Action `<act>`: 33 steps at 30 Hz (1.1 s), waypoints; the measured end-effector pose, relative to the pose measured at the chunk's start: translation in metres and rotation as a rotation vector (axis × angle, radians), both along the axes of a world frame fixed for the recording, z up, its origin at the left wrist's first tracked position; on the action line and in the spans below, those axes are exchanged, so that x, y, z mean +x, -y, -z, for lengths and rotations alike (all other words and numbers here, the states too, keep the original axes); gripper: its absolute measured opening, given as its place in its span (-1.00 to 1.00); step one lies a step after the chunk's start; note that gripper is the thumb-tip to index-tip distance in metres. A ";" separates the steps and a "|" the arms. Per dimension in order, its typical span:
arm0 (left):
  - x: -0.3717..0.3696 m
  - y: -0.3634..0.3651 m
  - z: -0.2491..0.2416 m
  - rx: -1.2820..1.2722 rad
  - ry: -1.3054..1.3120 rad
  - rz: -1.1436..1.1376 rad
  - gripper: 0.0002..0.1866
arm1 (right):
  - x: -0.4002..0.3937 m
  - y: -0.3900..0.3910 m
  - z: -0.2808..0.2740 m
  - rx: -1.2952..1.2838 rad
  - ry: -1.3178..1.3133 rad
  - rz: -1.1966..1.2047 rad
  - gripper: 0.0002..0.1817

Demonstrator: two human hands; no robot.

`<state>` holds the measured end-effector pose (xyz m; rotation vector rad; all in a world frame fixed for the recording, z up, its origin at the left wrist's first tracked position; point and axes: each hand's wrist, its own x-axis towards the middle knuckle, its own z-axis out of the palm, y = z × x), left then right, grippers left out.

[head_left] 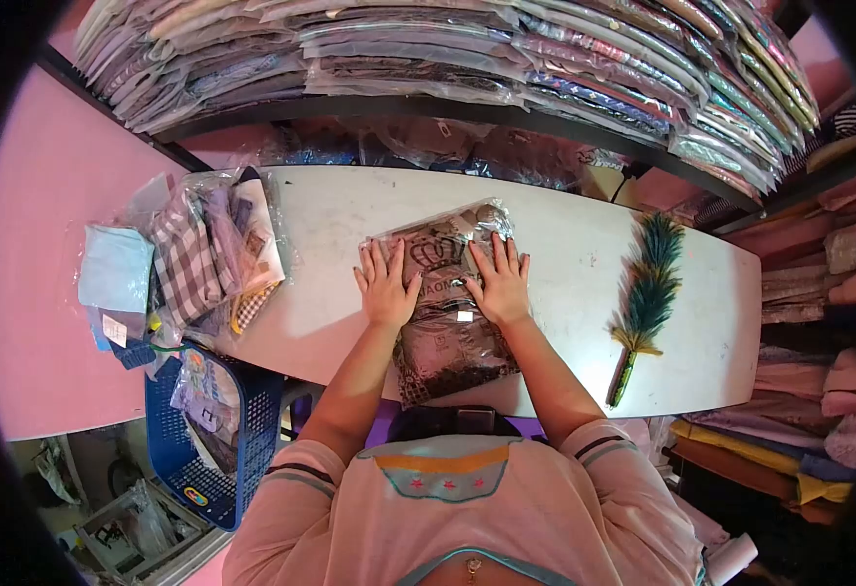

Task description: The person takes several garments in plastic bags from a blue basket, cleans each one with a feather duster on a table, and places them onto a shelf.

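Meanwhile, left hand (386, 286) and right hand (499, 283) press flat, fingers spread, gripping nothing, on a bagged dark garment (448, 305) lying left of the feather duster (647, 297).

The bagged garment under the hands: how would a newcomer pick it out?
Find the white table below the shelf of stacked packets. At its middle lies the bagged garment, dark with a pale crown print, under the left hand and right hand. Other bagged clothes sit at the table's left end.
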<state>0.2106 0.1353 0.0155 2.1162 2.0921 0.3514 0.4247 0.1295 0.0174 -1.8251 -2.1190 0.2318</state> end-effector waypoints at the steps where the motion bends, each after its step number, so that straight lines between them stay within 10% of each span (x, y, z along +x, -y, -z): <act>1: 0.000 -0.001 0.000 0.006 0.004 -0.002 -0.28 | 0.000 0.000 -0.001 -0.007 -0.005 -0.001 -0.34; 11: -0.035 0.042 0.021 0.205 0.480 -0.064 -0.21 | 0.014 -0.011 0.021 0.221 -0.296 0.195 -0.48; 21: -0.059 0.102 0.046 -0.440 0.871 -0.163 -0.49 | 0.047 0.018 -0.019 -0.304 -0.345 0.407 -0.41; 27: -0.043 0.105 0.017 -0.387 1.081 -0.188 -0.52 | 0.061 0.008 0.013 -0.281 -0.458 0.221 -0.33; 33: -0.046 0.083 0.012 -0.334 1.190 -0.109 -0.31 | 0.062 0.007 -0.003 -0.693 -1.392 0.082 -0.50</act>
